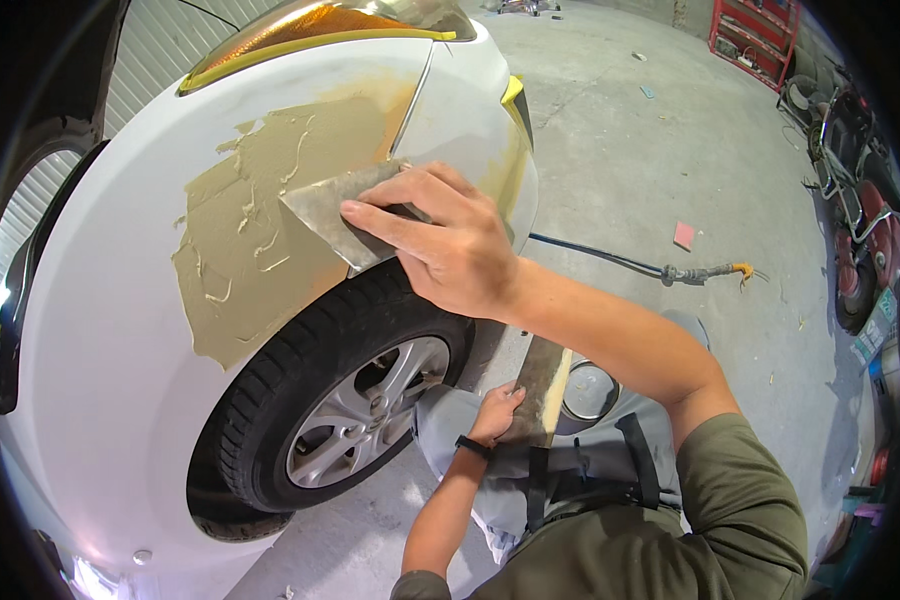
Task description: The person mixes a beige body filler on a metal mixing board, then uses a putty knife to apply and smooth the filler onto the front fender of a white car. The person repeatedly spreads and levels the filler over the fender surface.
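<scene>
My right hand (455, 235) grips a wide, flat metal filler spreader (328, 215), its fingers pressed along the blade. The blade lies against the white car panel (120, 260) at the right side of a patch of olive-beige body filler (240, 230). Ridges and ragged edges mark the filler, which reaches down to the wheel arch. Below, near my lap, my left hand (496, 414) is closed on the edge of a mixing board (538, 388). Pale filler runs along the board's right edge.
Under the arch sits the tyre (255, 440) with a silver alloy wheel (370, 415). Yellow tape (310, 48) borders the lamp. A round can (590, 388) stands right of the board. An air hose (610, 260) crosses the floor. Motorcycles (855, 190) and a red rack (755, 40) are at right.
</scene>
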### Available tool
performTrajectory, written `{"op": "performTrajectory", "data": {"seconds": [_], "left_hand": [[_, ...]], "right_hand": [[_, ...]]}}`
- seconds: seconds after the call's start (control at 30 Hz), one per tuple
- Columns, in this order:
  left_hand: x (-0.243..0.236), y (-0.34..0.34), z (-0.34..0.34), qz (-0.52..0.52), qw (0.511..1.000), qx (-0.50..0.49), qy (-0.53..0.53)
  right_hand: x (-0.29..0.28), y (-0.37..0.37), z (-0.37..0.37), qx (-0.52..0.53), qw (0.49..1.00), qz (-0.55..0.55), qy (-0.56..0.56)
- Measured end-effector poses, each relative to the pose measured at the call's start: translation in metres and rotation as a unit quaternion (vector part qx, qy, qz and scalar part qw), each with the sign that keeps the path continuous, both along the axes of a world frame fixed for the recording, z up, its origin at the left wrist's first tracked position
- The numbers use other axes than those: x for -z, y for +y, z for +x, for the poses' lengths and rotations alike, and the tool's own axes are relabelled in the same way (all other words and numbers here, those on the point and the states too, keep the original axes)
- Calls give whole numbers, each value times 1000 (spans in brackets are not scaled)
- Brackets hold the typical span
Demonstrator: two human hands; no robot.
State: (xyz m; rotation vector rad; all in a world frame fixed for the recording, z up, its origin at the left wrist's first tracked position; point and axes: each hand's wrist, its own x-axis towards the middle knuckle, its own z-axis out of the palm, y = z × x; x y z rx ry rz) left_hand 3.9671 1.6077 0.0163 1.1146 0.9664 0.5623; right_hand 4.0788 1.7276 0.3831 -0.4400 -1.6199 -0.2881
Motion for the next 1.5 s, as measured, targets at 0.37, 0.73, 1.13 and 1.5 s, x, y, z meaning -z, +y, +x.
{"op": "performTrajectory", "data": {"seconds": [0.37,0.73,1.13,1.5], "left_hand": [[-1,2,1,4,1000,0,22],[3,-1,0,-61,997,-19,-53],[-6,-8,-4,92,995,8,-26],[-2,-8,-7,-62,994,19,-85]], "right_hand": [[-20,21,10,0,999,45,2],[-23,44,16,73,996,-30,49],[21,-31,-27,5,998,-37,58],[-25,29,10,100,990,-45,86]]}}
